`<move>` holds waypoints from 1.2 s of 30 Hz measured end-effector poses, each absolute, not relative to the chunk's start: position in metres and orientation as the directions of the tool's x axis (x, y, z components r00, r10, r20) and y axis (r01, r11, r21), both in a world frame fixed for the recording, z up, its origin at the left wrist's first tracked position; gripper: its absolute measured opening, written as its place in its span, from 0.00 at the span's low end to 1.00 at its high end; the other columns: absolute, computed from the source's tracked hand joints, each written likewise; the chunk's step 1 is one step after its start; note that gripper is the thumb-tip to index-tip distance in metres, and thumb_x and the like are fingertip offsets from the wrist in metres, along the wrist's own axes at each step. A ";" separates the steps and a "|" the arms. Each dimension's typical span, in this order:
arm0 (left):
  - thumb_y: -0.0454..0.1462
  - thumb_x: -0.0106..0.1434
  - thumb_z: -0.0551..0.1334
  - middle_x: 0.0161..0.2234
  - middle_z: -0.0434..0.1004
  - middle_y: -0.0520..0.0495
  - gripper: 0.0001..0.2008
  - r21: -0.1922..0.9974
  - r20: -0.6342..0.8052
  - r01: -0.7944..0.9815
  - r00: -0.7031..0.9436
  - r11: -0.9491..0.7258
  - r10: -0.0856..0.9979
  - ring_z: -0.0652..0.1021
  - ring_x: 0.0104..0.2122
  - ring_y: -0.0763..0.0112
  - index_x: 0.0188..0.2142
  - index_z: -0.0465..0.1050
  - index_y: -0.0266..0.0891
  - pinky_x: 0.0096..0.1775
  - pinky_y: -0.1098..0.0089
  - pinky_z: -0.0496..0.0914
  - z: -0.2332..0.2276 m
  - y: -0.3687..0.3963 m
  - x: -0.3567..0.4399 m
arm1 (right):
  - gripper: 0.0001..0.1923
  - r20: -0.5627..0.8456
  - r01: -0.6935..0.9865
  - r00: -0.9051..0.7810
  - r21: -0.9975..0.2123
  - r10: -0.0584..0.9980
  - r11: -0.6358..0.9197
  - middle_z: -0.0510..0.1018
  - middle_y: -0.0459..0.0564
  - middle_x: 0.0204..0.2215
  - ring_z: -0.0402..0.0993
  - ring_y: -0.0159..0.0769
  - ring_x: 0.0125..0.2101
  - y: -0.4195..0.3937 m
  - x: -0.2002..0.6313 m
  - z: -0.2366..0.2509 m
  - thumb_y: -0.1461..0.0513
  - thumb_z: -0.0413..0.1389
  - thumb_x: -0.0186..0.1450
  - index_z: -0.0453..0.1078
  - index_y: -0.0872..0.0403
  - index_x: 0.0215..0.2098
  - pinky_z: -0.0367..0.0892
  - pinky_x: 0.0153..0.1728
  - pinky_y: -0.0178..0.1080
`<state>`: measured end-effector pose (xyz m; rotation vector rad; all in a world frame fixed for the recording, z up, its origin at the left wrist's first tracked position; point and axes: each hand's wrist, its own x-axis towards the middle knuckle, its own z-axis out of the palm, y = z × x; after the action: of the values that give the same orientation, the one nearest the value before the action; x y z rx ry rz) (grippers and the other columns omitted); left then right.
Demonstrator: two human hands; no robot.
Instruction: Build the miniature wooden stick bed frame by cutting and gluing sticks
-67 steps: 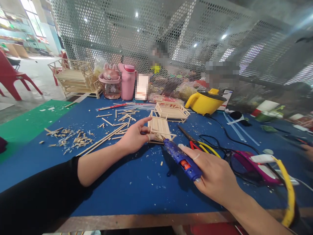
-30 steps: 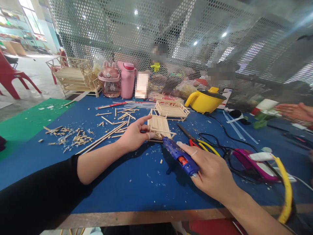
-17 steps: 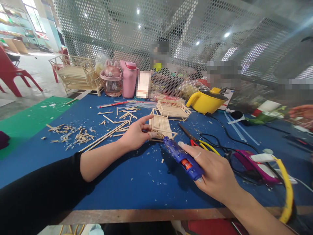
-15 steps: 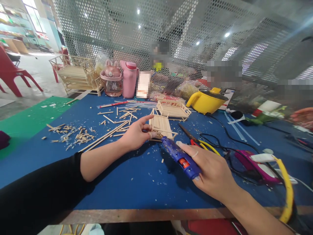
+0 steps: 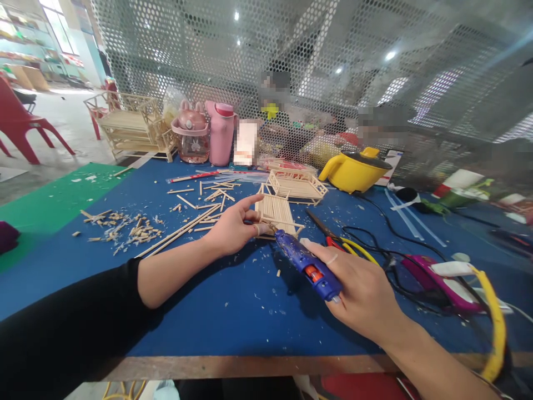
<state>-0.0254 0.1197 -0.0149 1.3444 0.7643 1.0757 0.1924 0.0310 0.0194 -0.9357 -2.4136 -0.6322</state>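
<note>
My right hand (image 5: 358,283) is wrapped round a blue hot glue gun (image 5: 306,261), whose nozzle points at the near edge of a small slatted wooden stick frame (image 5: 277,210). At the left side of that frame is my left hand (image 5: 237,225), thumb and fingers closed on its near-left corner, the index finger stretched over the slats. The nozzle tip is close to my left thumb; whether it touches the wood I cannot tell. Behind it stands a second wooden stick model (image 5: 297,186) with railings. Scissors (image 5: 328,233) with red and yellow handles lie right of the frame.
Loose sticks (image 5: 216,194) and a heap of offcuts (image 5: 137,228) lie to the left. A yellow pot (image 5: 358,171), pink bottle (image 5: 222,133) and larger stick model (image 5: 133,128) stand at the back. Black cables (image 5: 381,253) and a purple device (image 5: 441,286) occupy the right.
My hands, the glue gun and the stick frame keep nearly the same pose. The view has shifted slightly. At the far right, another person's hand has gone from its earlier place.
</note>
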 end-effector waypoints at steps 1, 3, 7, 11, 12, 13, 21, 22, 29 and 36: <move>0.27 0.54 0.64 0.34 0.79 0.48 0.35 0.982 0.149 -0.161 0.360 -0.096 0.921 0.79 0.35 0.71 0.61 0.55 0.37 0.42 0.67 0.71 -0.015 0.120 -0.026 | 0.20 0.576 0.711 -0.654 0.248 0.490 0.658 0.81 0.57 0.41 0.79 0.41 0.38 0.031 0.192 0.019 0.68 0.48 0.61 0.62 0.59 0.52 0.75 0.36 0.41; 0.27 0.54 0.64 0.35 0.79 0.48 0.35 0.982 0.153 -0.158 0.361 -0.101 0.920 0.79 0.36 0.70 0.61 0.55 0.37 0.43 0.65 0.71 -0.015 0.120 -0.026 | 0.19 0.577 0.715 -0.654 0.259 0.489 0.650 0.81 0.58 0.40 0.79 0.42 0.37 0.031 0.191 0.019 0.67 0.47 0.62 0.62 0.60 0.52 0.75 0.35 0.42; 0.28 0.55 0.64 0.35 0.78 0.47 0.35 0.983 0.149 -0.152 0.368 -0.099 0.918 0.78 0.36 0.70 0.61 0.54 0.37 0.44 0.64 0.71 -0.015 0.120 -0.027 | 0.20 0.557 0.720 -0.655 0.257 0.510 0.644 0.81 0.57 0.37 0.80 0.42 0.34 0.029 0.192 0.019 0.66 0.46 0.63 0.62 0.59 0.53 0.75 0.32 0.41; 0.28 0.53 0.64 0.33 0.76 0.49 0.36 0.985 0.154 -0.132 0.363 -0.113 0.919 0.76 0.35 0.71 0.61 0.54 0.37 0.41 0.67 0.69 -0.016 0.121 -0.027 | 0.20 0.574 0.723 -0.640 0.224 0.511 0.653 0.81 0.56 0.40 0.79 0.40 0.38 0.023 0.201 0.020 0.66 0.48 0.63 0.62 0.56 0.54 0.75 0.36 0.40; 0.28 0.53 0.64 0.33 0.75 0.49 0.37 0.984 0.155 -0.144 0.364 -0.108 0.918 0.76 0.35 0.72 0.61 0.54 0.36 0.41 0.68 0.69 -0.016 0.121 -0.027 | 0.20 0.576 0.726 -0.636 0.219 0.514 0.652 0.81 0.57 0.40 0.79 0.40 0.38 0.021 0.204 0.021 0.66 0.49 0.63 0.62 0.56 0.54 0.74 0.37 0.40; 0.28 0.52 0.64 0.33 0.75 0.50 0.38 0.982 0.154 -0.158 0.364 -0.101 0.919 0.75 0.34 0.73 0.61 0.54 0.35 0.40 0.69 0.69 -0.017 0.122 -0.027 | 0.20 0.575 0.729 -0.632 0.214 0.519 0.650 0.81 0.57 0.41 0.79 0.40 0.38 0.019 0.207 0.021 0.65 0.50 0.63 0.62 0.56 0.54 0.74 0.38 0.40; 0.21 0.44 0.58 0.34 0.74 0.50 0.38 0.981 0.110 -0.187 0.298 -0.055 0.948 0.71 0.30 0.78 0.57 0.58 0.34 0.34 0.74 0.66 -0.007 0.118 -0.034 | 0.24 0.624 0.743 -0.576 0.130 0.529 0.656 0.79 0.55 0.44 0.78 0.40 0.41 0.003 0.232 0.022 0.64 0.54 0.61 0.62 0.54 0.56 0.73 0.42 0.37; 0.22 0.44 0.57 0.35 0.74 0.49 0.36 0.981 0.102 -0.185 0.264 -0.053 0.959 0.71 0.30 0.78 0.55 0.60 0.34 0.33 0.74 0.66 -0.005 0.117 -0.036 | 0.24 0.650 0.773 -0.529 0.103 0.546 0.626 0.79 0.53 0.44 0.78 0.40 0.40 0.003 0.234 0.024 0.64 0.55 0.60 0.62 0.52 0.56 0.73 0.42 0.36; 0.31 0.51 0.60 0.26 0.68 0.56 0.19 0.994 0.104 -0.033 -0.001 -0.104 0.995 0.68 0.24 0.78 0.44 0.65 0.38 0.31 0.72 0.65 -0.004 0.116 -0.049 | 0.19 0.738 0.979 -0.039 -0.107 0.673 0.173 0.80 0.57 0.41 0.78 0.46 0.39 0.059 0.263 0.056 0.56 0.55 0.62 0.68 0.53 0.50 0.70 0.40 0.41; 0.39 0.55 0.62 0.26 0.70 0.53 0.10 0.984 0.125 0.121 0.069 -0.132 0.990 0.70 0.25 0.75 0.37 0.69 0.38 0.32 0.71 0.65 -0.005 0.106 -0.051 | 0.21 0.469 0.989 -0.127 -0.007 0.874 0.147 0.80 0.55 0.38 0.77 0.46 0.36 0.155 0.265 0.065 0.61 0.52 0.59 0.63 0.54 0.51 0.68 0.34 0.41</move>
<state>-0.0512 0.1060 -0.0051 1.4265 1.1914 1.1955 0.2648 0.1546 0.0647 -1.7877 -2.0693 -0.4379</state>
